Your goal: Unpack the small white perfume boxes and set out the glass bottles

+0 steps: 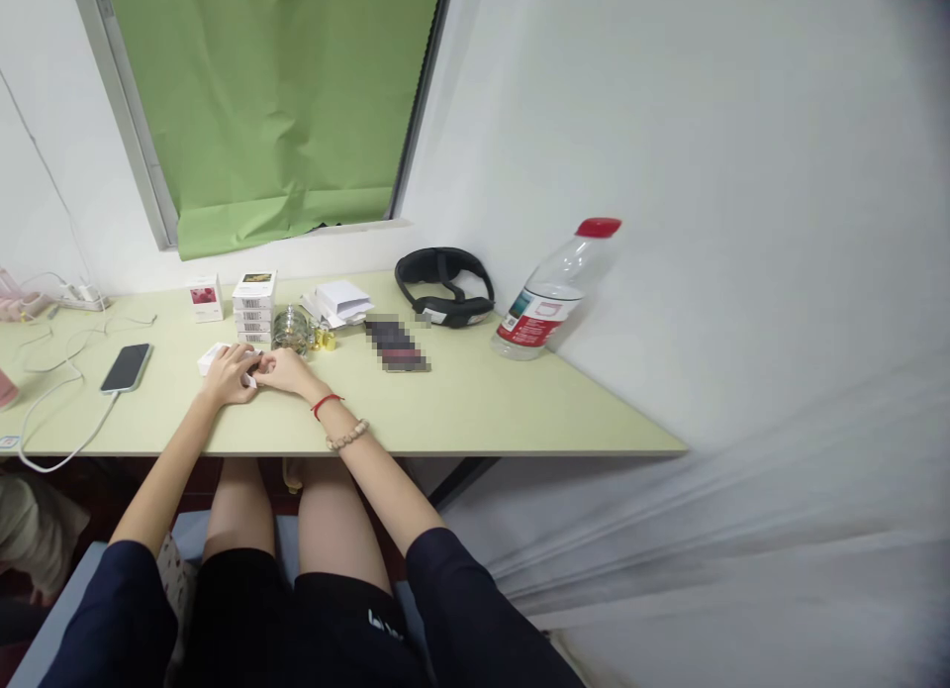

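Note:
A small white box (pixel 211 358) lies on the table under my left hand (pixel 229 375), whose fingers are wrapped over it. My right hand (pixel 288 372) is at the box's right end, its fingers curled in a pinch close to my left fingertips. What the right fingers hold is hidden. Just behind my hands stand a stack of small white boxes (pixel 253 313), a cluster of clear glass bottles (pixel 291 329) and small yellow bottles (pixel 325 339). One more white box (pixel 206 299) with a pink picture stands to the left of the stack.
White folded papers (pixel 339 302) lie behind the bottles. A black headset (pixel 447 307) and a red-capped plastic bottle (pixel 541 307) stand to the right, near a blurred dark flat item (pixel 397 344). On the left lies a phone (pixel 127 368) with a white cable (pixel 93 438) along the table (pixel 475 421).

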The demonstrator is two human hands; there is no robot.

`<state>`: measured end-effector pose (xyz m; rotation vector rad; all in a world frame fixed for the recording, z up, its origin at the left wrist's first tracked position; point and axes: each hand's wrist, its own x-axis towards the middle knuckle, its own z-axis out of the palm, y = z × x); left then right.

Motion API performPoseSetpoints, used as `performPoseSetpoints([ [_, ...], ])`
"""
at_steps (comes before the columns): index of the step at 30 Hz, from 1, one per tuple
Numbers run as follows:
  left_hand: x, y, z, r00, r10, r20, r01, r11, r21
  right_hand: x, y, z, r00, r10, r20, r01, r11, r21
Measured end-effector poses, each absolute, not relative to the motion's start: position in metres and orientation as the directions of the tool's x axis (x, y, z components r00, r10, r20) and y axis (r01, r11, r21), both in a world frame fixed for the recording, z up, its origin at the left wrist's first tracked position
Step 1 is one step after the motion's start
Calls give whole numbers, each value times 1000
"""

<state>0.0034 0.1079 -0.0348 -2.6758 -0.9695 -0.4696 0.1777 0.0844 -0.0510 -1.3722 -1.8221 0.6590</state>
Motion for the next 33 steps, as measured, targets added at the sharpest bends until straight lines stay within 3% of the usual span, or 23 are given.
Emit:
performPoseSetpoints([
  [11,-2,115,-33,687,609,397,694,-712,-108,183,77,-41,-81,964,254,633,247,-734],
  [22,-9,124,-39,626,562,540,719,-684,-122,185,78,-41,-14,945,326,623,263,-737],
  [33,-14,125,-37,599,606,524,741,-667,-76,192,80,-42,28,936,351,644,252,-722],
])
